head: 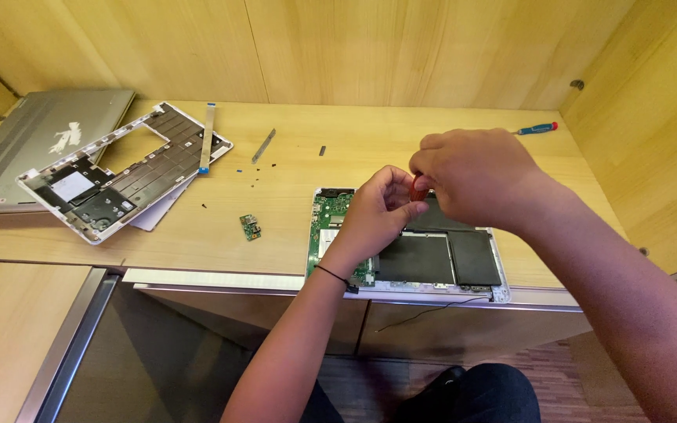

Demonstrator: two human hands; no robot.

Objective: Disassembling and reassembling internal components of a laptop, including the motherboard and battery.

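Note:
An opened laptop base (479,266) lies at the desk's front edge, with a green circuit board (329,218) on its left and black battery cells (448,254) on the right. Both hands are over its upper middle. My right hand (476,176) grips the orange handle of a small screwdriver (418,188), tip hidden beneath the hands. My left hand (378,215) is curled beside that handle, fingers touching it and resting over the board. A thin black wire (432,312) hangs off the front edge.
A white keyboard frame (119,176) lies tilted at the left on a grey laptop lid (25,141). A ribbon cable (208,137), metal strip (263,146), small green board (250,227) and loose screws (256,176) dot the desk. A red-blue screwdriver (537,128) lies far right.

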